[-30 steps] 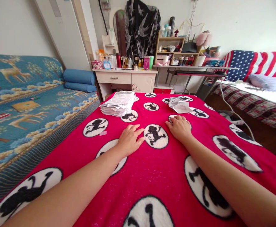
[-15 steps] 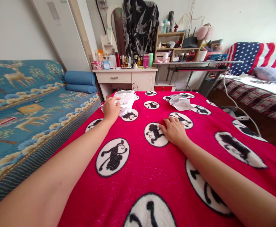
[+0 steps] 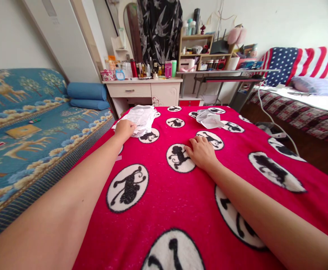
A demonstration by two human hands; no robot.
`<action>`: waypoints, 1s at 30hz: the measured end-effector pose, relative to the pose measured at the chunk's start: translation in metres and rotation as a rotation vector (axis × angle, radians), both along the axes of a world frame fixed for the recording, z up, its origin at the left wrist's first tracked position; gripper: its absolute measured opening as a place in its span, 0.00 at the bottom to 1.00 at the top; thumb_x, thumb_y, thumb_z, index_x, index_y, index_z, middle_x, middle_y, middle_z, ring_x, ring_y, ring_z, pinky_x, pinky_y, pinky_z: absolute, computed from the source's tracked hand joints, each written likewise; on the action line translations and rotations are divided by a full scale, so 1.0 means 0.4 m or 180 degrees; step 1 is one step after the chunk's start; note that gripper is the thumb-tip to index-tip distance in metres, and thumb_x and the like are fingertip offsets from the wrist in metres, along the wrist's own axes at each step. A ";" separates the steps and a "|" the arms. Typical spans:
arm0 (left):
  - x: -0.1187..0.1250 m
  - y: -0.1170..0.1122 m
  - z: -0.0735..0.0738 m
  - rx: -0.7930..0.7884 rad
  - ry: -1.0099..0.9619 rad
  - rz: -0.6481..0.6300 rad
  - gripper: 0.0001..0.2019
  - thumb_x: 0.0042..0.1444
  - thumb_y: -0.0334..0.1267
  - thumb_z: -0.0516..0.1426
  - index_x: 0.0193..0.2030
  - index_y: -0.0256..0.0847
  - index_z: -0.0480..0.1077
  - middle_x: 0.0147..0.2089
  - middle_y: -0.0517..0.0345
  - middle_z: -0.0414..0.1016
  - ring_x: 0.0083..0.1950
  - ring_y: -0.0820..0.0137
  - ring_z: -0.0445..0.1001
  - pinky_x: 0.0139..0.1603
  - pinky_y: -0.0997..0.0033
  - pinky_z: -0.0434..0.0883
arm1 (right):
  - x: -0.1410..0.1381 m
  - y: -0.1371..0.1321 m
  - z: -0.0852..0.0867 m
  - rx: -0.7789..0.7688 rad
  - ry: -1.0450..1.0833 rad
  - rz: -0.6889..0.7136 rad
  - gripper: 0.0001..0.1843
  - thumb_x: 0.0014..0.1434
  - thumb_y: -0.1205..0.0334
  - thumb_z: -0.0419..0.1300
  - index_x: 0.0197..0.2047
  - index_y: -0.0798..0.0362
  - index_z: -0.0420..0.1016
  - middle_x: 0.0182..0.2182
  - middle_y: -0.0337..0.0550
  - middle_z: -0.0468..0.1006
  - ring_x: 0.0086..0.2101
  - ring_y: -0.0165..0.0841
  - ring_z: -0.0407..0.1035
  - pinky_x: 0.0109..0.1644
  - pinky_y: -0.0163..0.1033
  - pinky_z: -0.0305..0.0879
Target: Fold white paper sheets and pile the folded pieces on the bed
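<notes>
My left hand point(image 3: 125, 130) is at the near left edge of a messy stack of white papers point(image 3: 141, 117), its fingers curled together on a paper. The fingertips are partly hidden, so how many sheets they pinch I cannot tell. A small pale corner point(image 3: 119, 158), perhaps paper, pokes out beside my left forearm. My right hand point(image 3: 203, 152) rests palm down on the red blanket point(image 3: 164, 202) with its fingers loosely bent and nothing in them. Beyond it lies a smaller heap of crumpled white papers point(image 3: 208, 119).
The red blanket has white ovals with black monkey figures. A blue patterned sofa point(image 3: 40, 120) runs along the left. Past the far edge stand a white dressing table point(image 3: 144, 92) with bottles and a desk point(image 3: 222, 75) with shelves. A bed point(image 3: 298, 108) is at the right.
My left hand has drawn back slightly toward me from on top of the stack, and its fingers have closed. A pale corner now shows beside the forearm. The view has shifted slightly; my right hand stays put.
</notes>
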State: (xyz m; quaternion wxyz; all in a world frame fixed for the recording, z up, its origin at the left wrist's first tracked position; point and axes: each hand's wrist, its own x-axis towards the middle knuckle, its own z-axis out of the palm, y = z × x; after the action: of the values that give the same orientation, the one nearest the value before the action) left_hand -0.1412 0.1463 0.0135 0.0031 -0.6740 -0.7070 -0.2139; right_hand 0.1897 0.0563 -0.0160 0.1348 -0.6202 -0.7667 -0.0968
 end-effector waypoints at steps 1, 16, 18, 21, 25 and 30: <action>0.001 -0.002 0.003 0.0050 0.0060 0.0033 0.15 0.53 0.41 0.53 0.37 0.35 0.79 0.39 0.46 0.80 0.46 0.57 0.73 0.45 0.68 0.65 | 0.001 0.000 -0.001 0.0010 0.0006 0.0006 0.24 0.65 0.48 0.47 0.51 0.56 0.72 0.49 0.55 0.71 0.51 0.47 0.61 0.50 0.48 0.58; 0.364 -0.451 0.014 0.0150 0.1010 -0.2083 0.12 0.59 0.40 0.51 0.35 0.39 0.74 0.36 0.51 0.78 0.40 0.61 0.75 0.37 0.65 0.70 | 0.019 0.017 -0.004 0.0090 0.0445 0.0033 0.17 0.62 0.59 0.51 0.49 0.56 0.74 0.46 0.54 0.74 0.50 0.44 0.65 0.54 0.45 0.59; 0.388 -0.516 -0.006 0.0142 0.0767 -0.2271 0.16 0.59 0.48 0.53 0.41 0.38 0.73 0.44 0.49 0.77 0.46 0.59 0.74 0.44 0.61 0.72 | 0.023 0.020 -0.006 0.0114 0.0501 0.0106 0.17 0.61 0.60 0.52 0.49 0.56 0.74 0.46 0.54 0.74 0.50 0.44 0.65 0.54 0.44 0.59; 0.390 -0.546 -0.028 0.0155 0.0499 -0.2357 0.18 0.59 0.49 0.53 0.46 0.37 0.72 0.50 0.46 0.76 0.52 0.58 0.73 0.51 0.57 0.71 | 0.029 0.022 -0.007 0.0146 0.0671 0.0267 0.17 0.59 0.62 0.53 0.49 0.57 0.75 0.45 0.53 0.75 0.49 0.43 0.66 0.54 0.44 0.60; 0.367 -0.512 -0.037 0.0305 -0.0149 -0.2444 0.13 0.61 0.42 0.54 0.49 0.41 0.72 0.50 0.54 0.77 0.51 0.64 0.74 0.54 0.63 0.71 | 0.034 0.018 -0.002 0.0113 0.1070 0.0924 0.18 0.55 0.65 0.56 0.50 0.55 0.74 0.45 0.50 0.76 0.47 0.40 0.68 0.53 0.43 0.63; 0.291 -0.411 -0.047 0.0388 -0.0598 -0.1563 0.12 0.60 0.39 0.54 0.47 0.43 0.74 0.45 0.56 0.79 0.42 0.67 0.76 0.47 0.65 0.72 | 0.032 0.013 0.004 -0.0216 0.1352 0.1992 0.22 0.49 0.70 0.58 0.49 0.55 0.74 0.44 0.48 0.78 0.45 0.39 0.70 0.53 0.44 0.64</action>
State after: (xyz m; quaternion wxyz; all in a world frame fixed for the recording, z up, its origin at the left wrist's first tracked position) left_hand -0.0249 -0.0179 -0.0054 -0.0739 -0.8011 -0.5053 -0.3120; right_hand 0.2024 0.0617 -0.0145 0.2932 -0.3664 -0.8768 0.1052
